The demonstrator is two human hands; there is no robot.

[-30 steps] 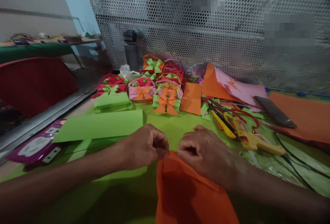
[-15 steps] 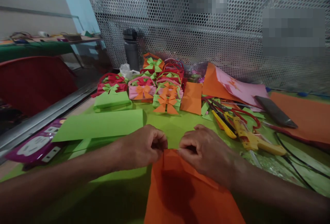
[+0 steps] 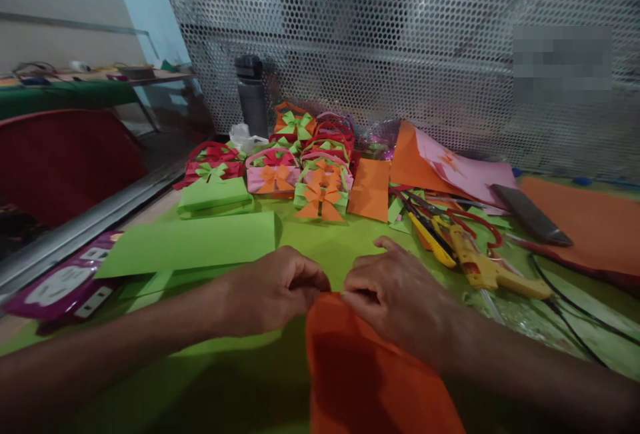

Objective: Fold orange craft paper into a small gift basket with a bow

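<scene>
An orange paper sheet (image 3: 385,381) lies in front of me, its left side curving upward and its far edge between my hands. My left hand (image 3: 285,291) pinches that far edge at its left corner, fingers curled. Close beside it, my right hand (image 3: 390,291) grips the same edge at the right, thumb and fingers pressed together. The fingertips partly hide the paper's edge. Left of my hands lies a light green paper sheet (image 3: 200,244), with a folded green paper piece (image 3: 215,197) behind it.
Small paper bags with bows (image 3: 273,177) stand at the back, near a dark bottle (image 3: 253,97). On the right lie a yellow glue gun (image 3: 473,264), a yellow cutter (image 3: 435,241), scissors (image 3: 487,221) and a dark phone (image 3: 533,214). A purple packet (image 3: 65,291) sits left. Perforated metal (image 3: 350,41) rises behind.
The orange sheet's left side has lifted and curved over toward the right. My left hand has shifted slightly right along the far edge; my right hand has hardly moved.
</scene>
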